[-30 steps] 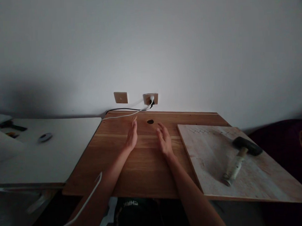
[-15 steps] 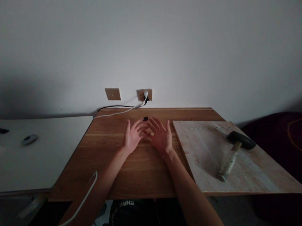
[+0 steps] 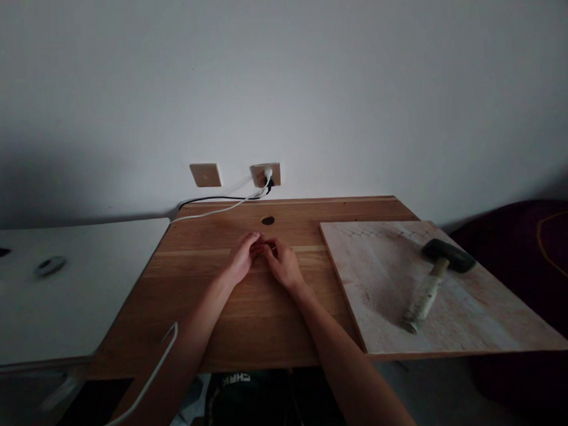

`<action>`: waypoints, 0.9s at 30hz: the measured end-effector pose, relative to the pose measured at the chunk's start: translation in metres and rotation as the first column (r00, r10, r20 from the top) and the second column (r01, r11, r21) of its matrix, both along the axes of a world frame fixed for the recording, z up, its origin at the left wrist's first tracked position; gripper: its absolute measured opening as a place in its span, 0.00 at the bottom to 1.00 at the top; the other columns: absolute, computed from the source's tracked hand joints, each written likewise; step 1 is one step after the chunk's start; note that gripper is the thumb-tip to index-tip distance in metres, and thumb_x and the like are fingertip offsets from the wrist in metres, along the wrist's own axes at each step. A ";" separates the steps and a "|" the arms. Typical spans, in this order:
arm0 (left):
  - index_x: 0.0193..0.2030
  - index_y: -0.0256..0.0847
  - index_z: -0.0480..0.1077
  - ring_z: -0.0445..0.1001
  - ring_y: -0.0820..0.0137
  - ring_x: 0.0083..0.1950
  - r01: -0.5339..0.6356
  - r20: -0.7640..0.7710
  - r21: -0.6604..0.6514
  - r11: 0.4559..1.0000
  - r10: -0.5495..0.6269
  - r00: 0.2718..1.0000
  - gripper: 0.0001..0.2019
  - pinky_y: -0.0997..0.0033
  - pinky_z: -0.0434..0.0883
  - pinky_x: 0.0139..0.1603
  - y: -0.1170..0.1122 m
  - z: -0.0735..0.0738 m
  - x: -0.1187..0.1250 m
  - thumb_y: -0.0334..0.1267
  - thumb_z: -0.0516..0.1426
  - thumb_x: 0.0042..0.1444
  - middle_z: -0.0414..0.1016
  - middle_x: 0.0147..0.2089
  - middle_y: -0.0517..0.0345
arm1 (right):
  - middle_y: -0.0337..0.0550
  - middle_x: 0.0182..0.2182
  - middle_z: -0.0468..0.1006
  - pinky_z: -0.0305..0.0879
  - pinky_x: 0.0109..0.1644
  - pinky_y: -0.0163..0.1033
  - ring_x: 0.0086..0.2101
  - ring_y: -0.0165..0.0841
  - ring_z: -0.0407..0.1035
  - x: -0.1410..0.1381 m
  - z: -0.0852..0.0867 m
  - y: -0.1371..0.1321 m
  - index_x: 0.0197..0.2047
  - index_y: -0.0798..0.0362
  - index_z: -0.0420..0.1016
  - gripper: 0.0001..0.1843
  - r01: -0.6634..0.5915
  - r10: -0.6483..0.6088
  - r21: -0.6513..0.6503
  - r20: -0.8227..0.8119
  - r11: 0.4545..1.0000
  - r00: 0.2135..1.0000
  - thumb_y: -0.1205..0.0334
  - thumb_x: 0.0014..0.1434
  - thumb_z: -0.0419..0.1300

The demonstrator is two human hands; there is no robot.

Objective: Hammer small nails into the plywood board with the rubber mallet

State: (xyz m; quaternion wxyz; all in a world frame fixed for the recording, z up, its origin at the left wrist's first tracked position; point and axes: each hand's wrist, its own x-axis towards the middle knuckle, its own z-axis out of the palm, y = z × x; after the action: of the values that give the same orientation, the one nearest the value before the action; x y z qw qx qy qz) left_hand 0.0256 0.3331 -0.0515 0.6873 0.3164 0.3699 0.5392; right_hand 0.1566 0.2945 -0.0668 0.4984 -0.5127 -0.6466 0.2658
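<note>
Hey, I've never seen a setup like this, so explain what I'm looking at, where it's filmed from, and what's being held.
There's no machine: a camera worn on a person's head looks forward and down at their left hand and right hand. The hands are close together over a wooden table, fingers curled; it's too dim to tell whether they hold anything. On the right, a hammer lies on a flat board. On the left is a white table.

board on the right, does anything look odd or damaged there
Yes: a jagged zigzag line runs near the back edge of the board, sharp against its streaky face; drawn or cracked, I can't tell. The hammer has a blotchy handle.
</note>
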 end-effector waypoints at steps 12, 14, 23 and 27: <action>0.33 0.38 0.75 0.77 0.74 0.35 0.009 -0.013 0.008 1.000 -0.009 1.000 0.05 0.76 0.72 0.36 0.000 0.001 0.000 0.32 0.67 0.51 0.80 0.37 0.58 | 0.47 0.44 0.83 0.70 0.51 0.44 0.45 0.39 0.78 0.002 0.005 -0.005 0.48 0.49 0.74 0.09 -0.030 0.031 -0.015 0.063 0.999 0.998 0.61 0.68 0.54; 0.33 0.38 0.75 0.77 0.74 0.35 0.009 -0.015 0.007 1.000 -0.008 1.000 0.05 0.76 0.72 0.36 0.000 0.001 -0.001 0.32 0.66 0.51 0.80 0.37 0.58 | 0.47 0.44 0.83 0.70 0.51 0.44 0.44 0.39 0.77 0.001 0.006 -0.005 0.48 0.49 0.75 0.10 -0.031 0.033 -0.032 0.053 0.999 0.998 0.60 0.68 0.54; 0.34 0.39 0.75 0.78 0.72 0.36 0.016 -0.042 0.024 1.000 -0.015 0.999 0.05 0.75 0.72 0.37 0.000 -0.001 -0.001 0.34 0.66 0.52 0.81 0.38 0.57 | 0.44 0.41 0.83 0.69 0.50 0.43 0.41 0.38 0.77 0.001 0.006 -0.006 0.47 0.48 0.75 0.09 -0.036 0.035 -0.045 -0.008 0.998 0.999 0.59 0.67 0.56; 0.34 0.39 0.74 0.78 0.72 0.37 0.008 -0.072 0.042 0.999 -0.005 0.997 0.06 0.74 0.72 0.37 0.000 -0.001 0.000 0.35 0.66 0.51 0.80 0.37 0.57 | 0.46 0.43 0.83 0.69 0.51 0.43 0.43 0.39 0.77 0.001 0.004 -0.005 0.49 0.48 0.74 0.10 -0.045 0.046 -0.039 0.021 0.998 0.999 0.59 0.68 0.55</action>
State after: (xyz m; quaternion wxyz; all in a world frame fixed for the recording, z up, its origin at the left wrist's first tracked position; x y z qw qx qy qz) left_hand 0.0253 0.3333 -0.0523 0.6683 0.3514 0.3819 0.5330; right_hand 0.1577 0.2892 -0.0631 0.4752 -0.5103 -0.6581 0.2840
